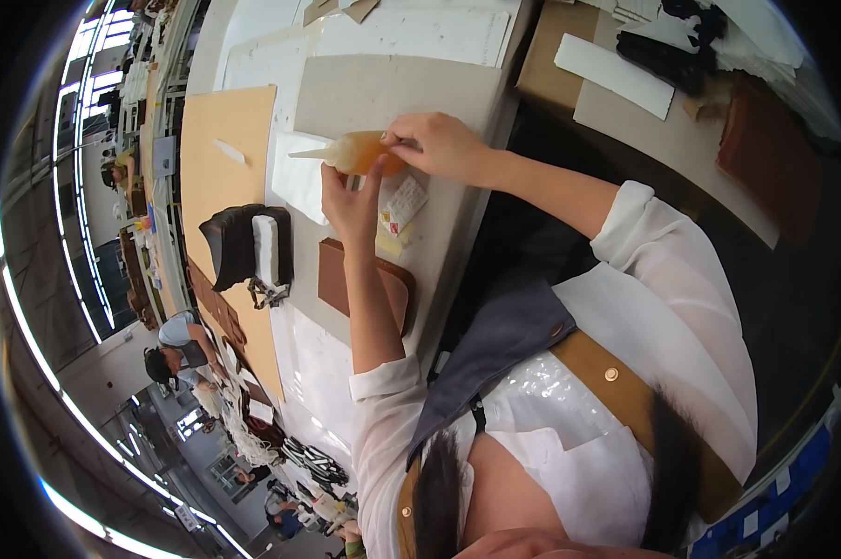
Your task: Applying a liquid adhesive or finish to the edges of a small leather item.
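A squeeze bottle (348,152) with a pale pointed nozzle and amber contents lies sideways between my two hands, nozzle to the left. My left hand (352,200) grips it from below, thumb and fingers around its body near the nozzle end. At the other end, my right hand (436,147) has its fingers curled and pinched against the bottle; the exact fingertip contact is partly hidden. Just beneath lies a white printed label or packet (404,200) with small coloured marks. Beside my left forearm rests a brown leather piece (397,291) with a rounded corner, partly covered by the arm.
A black leather item with white padding (267,247) stands on the table to the left. Beyond it are a tan board (220,177) and white sheets (295,182). Brown leather (779,154) and a white strip (614,74) lie at the right. Other people (183,340) work far left.
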Action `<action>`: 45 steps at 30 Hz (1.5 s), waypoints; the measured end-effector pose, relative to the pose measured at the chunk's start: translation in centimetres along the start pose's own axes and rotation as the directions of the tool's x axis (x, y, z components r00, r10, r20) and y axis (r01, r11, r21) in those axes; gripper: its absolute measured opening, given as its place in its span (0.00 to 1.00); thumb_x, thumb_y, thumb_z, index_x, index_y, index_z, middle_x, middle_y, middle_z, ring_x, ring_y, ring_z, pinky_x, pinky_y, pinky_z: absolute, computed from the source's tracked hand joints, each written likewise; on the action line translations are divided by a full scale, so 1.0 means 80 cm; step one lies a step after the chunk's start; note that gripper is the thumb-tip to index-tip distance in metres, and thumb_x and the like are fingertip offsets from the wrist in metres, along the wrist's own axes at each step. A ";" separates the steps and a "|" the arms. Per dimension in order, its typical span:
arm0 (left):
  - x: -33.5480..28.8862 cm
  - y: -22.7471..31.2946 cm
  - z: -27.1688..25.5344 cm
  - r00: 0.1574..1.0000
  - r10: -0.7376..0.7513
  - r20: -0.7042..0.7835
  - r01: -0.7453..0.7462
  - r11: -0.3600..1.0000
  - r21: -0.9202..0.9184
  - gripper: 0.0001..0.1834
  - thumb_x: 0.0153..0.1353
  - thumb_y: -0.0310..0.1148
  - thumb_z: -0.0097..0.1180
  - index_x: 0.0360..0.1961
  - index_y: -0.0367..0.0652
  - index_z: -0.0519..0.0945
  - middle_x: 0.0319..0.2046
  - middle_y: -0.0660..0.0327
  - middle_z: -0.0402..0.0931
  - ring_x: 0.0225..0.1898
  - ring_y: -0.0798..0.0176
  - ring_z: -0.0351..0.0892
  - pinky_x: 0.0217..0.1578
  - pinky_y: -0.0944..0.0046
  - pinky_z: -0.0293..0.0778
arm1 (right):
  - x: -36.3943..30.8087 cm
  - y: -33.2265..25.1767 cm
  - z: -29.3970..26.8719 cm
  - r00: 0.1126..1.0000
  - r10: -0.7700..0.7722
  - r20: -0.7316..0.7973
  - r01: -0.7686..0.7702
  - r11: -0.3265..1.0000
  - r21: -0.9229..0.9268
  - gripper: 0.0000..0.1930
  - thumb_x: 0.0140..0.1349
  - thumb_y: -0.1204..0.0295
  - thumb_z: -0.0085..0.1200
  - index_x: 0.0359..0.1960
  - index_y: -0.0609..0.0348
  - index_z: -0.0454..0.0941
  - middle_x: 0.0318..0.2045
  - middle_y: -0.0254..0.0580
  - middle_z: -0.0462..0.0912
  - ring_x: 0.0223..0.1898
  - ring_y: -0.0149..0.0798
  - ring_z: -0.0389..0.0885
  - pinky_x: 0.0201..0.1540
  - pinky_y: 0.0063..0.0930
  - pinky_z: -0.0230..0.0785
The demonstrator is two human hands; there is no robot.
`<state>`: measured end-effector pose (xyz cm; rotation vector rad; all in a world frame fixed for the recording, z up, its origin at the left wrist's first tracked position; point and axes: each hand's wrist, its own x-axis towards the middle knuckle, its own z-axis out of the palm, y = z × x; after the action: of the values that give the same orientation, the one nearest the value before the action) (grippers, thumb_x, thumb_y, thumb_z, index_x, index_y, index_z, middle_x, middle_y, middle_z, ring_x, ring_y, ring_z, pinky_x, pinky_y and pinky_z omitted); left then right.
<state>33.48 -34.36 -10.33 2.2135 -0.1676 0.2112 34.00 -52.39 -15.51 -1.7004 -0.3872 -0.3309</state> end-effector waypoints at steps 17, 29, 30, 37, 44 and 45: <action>0.002 0.012 -0.003 0.999 -0.006 0.035 0.003 0.994 0.105 0.26 0.55 0.38 0.74 0.50 0.37 0.77 0.45 0.56 0.83 0.51 0.60 0.83 0.51 0.62 0.76 | -0.009 0.015 -0.011 0.960 -0.006 0.280 0.118 0.915 -0.385 0.05 0.60 0.73 0.56 0.36 0.58 0.83 0.35 0.42 0.85 0.36 0.48 0.84 0.40 0.37 0.75; 0.003 0.003 -0.003 0.999 -0.012 0.042 0.012 1.000 0.004 0.26 0.55 0.38 0.74 0.50 0.37 0.77 0.46 0.56 0.83 0.52 0.60 0.83 0.53 0.61 0.76 | -0.010 0.014 -0.003 0.981 -0.041 0.191 0.087 0.967 -0.238 0.06 0.59 0.73 0.58 0.36 0.59 0.82 0.35 0.41 0.86 0.37 0.47 0.83 0.41 0.38 0.75; 0.002 0.009 -0.002 0.999 -0.025 0.041 0.022 0.997 0.071 0.27 0.55 0.38 0.74 0.50 0.37 0.77 0.46 0.56 0.82 0.52 0.60 0.83 0.53 0.61 0.76 | -0.011 0.015 -0.008 0.942 -0.040 0.332 0.188 0.884 -0.427 0.06 0.58 0.73 0.58 0.36 0.60 0.82 0.35 0.41 0.86 0.37 0.47 0.83 0.41 0.37 0.75; 0.003 -0.002 -0.005 0.999 0.010 0.042 -0.010 1.000 -0.011 0.29 0.56 0.39 0.74 0.52 0.36 0.76 0.46 0.56 0.82 0.52 0.60 0.83 0.54 0.60 0.76 | 0.001 0.002 -0.016 0.963 0.212 0.167 -0.236 0.962 0.137 0.08 0.60 0.73 0.58 0.39 0.59 0.83 0.35 0.43 0.86 0.36 0.47 0.83 0.42 0.35 0.75; 0.003 0.012 -0.002 0.998 -0.027 0.057 0.021 0.994 0.103 0.27 0.56 0.39 0.74 0.52 0.36 0.76 0.46 0.56 0.83 0.53 0.59 0.82 0.54 0.59 0.76 | -0.010 0.017 -0.007 0.944 -0.008 0.330 0.156 0.891 -0.426 0.09 0.60 0.72 0.56 0.41 0.58 0.84 0.36 0.42 0.86 0.35 0.45 0.83 0.38 0.38 0.74; 0.003 0.008 -0.004 0.998 -0.016 0.056 0.012 0.996 0.084 0.27 0.56 0.39 0.74 0.51 0.36 0.76 0.46 0.56 0.83 0.53 0.59 0.82 0.53 0.60 0.76 | -0.008 0.016 -0.011 0.929 -0.032 0.368 0.196 0.887 -0.418 0.09 0.60 0.72 0.56 0.40 0.58 0.83 0.35 0.42 0.86 0.35 0.45 0.82 0.40 0.39 0.73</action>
<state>33.57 -34.51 -9.59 2.3042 -0.1774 0.1499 33.93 -53.46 -16.76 -2.2084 -0.7237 -0.2084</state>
